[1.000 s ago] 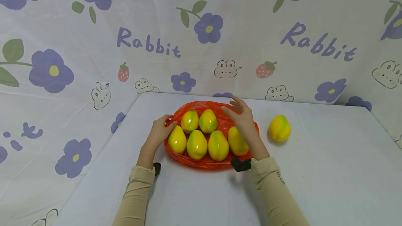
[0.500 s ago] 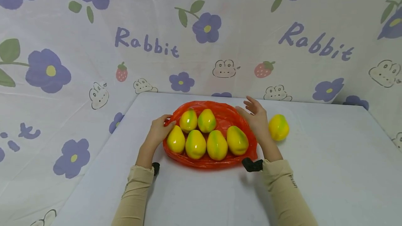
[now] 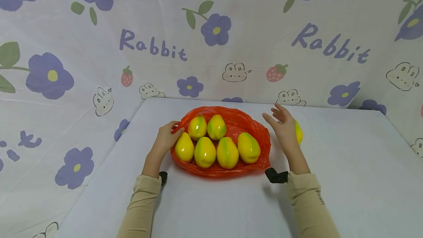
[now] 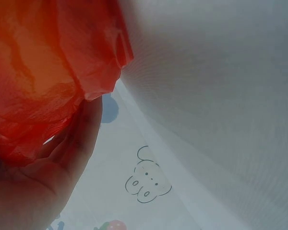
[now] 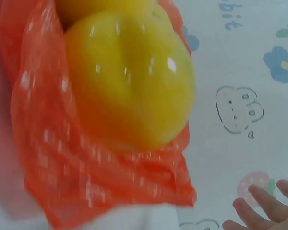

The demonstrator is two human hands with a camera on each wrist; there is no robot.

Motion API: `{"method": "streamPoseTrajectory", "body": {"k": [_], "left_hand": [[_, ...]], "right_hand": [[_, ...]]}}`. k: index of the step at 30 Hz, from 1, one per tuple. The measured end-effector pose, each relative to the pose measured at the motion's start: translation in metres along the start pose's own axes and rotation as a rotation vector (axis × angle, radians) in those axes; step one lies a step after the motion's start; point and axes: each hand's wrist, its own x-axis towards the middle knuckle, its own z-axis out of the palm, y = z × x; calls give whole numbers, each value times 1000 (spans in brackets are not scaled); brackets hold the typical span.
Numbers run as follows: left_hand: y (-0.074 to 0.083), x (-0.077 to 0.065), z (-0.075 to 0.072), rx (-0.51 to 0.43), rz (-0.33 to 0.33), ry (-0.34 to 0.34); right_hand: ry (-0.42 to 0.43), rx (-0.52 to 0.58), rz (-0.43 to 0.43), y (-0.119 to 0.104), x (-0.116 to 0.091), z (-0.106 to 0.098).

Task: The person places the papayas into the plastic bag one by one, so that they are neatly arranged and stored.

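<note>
A red plastic bag (image 3: 263, 137), its mouth spread wide, lies on the table with several glossy yellow papaya-like fruits (image 3: 249, 148) inside. My left hand (image 3: 166, 139) grips the bag's left edge; in the left wrist view, fingers curl behind the red film (image 4: 36, 72). To the right of the bag, my right hand (image 3: 285, 129) is raised with fingers spread, holding nothing. Another yellow fruit (image 3: 299, 132) sits on the table past this hand, mostly hidden behind it. The right wrist view shows one bagged fruit (image 5: 129, 81) up close and my fingertips at lower right.
The white table (image 3: 357, 164) reaches back to a fabric backdrop (image 3: 254, 39) printed with purple flowers, rabbits and strawberries. A black wrist-camera piece (image 3: 276, 176) sticks out from the right cuff, low beside the bag.
My right hand has moved right, from over the bag to beside the lone fruit, which it now partly covers. The left hand keeps its grip at the bag's edge.
</note>
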Motion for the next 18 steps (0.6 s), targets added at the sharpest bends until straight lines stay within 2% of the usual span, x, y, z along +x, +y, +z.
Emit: {"method": "streamPoseTrajectory", "body": {"k": [8, 18], "left_hand": [[1, -2, 0, 10, 2, -3], [0, -2, 0, 9, 1, -5]], "right_hand": [[69, 3, 18, 6, 0, -19], [128, 25, 105, 20, 0, -37]]}}
